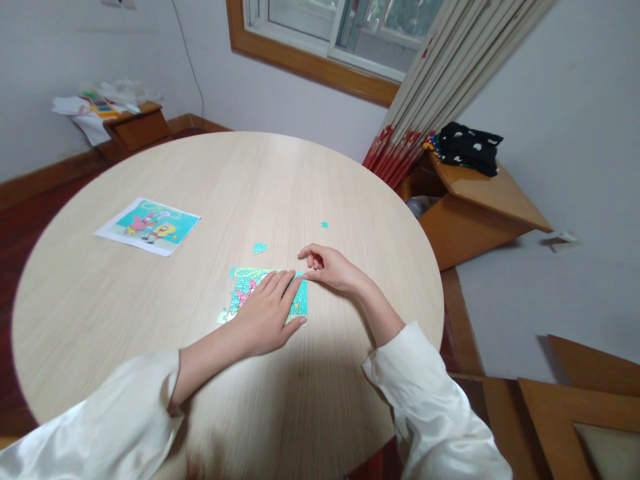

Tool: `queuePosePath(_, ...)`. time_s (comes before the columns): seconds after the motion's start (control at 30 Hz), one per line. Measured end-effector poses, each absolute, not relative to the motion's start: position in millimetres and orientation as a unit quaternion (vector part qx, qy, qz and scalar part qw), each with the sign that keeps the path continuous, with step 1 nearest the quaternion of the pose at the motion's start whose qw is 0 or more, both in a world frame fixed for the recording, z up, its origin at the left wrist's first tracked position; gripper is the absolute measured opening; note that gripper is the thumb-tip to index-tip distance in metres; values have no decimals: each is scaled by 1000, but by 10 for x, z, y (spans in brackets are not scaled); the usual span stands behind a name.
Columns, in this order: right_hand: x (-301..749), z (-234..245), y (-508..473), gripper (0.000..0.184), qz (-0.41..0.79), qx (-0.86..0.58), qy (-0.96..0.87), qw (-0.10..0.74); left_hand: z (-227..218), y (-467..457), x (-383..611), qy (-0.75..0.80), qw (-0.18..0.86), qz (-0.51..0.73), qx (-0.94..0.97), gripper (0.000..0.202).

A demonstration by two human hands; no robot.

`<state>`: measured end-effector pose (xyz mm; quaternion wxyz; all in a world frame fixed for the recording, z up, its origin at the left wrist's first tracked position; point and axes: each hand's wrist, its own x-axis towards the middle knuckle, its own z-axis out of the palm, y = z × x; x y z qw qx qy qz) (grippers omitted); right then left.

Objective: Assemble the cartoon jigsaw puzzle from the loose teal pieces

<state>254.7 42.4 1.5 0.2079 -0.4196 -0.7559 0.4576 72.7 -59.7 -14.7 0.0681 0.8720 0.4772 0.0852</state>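
A partly assembled jigsaw puzzle (303, 293), mostly turquoise with pink and yellow parts, lies on the round table. My left hand (267, 313) rests flat across its middle, fingers outstretched, hiding much of the picture. At the puzzle's top right corner is my right hand (333, 267). Its thumb touches the edge there, while the index finger reaches out apart from the thumb and the other fingers curl loosely. I see nothing held between them. Just beyond the puzzle sits a small cluster of turquoise puzzle pieces (259, 247). A single turquoise piece (325, 225) lies farther back to the right.
A printed cartoon picture (150, 227) lies on the left of the wooden table (240, 173). Papers and bags cover a small cabinet (137, 130) at the back left. Black patterned cloth (467, 148) sits on another cabinet (485, 207) at right, beside a long curtain (440, 73).
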Motion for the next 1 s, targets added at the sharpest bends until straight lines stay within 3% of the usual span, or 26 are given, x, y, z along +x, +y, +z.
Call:
queuePosePath(0.13,2610,-94,566,24,443,-435,-725,298,-149,-593,723,473,68,96,873,66)
queuePosePath(0.23,2667,-187,734,15,254,-523,-708,400,-147,-592,721,469,57,86,877,67)
queuePosePath(0.37,2676,-268,875,34,124,-540,-769,319,-118,-607,722,467,47,83,879,69)
queuePosePath(0.5,2661,-291,907,31,104,-527,-803,258,-108,-628,707,487,37,86,868,70)
queuePosePath(0.77,2750,-343,1002,25,104,-510,-796,310,-138,-634,765,501,38,55,863,69)
queuePosePath(1.0,2806,-370,1006,41,134,-504,-775,357,-57,-623,796,487,103,157,853,54)
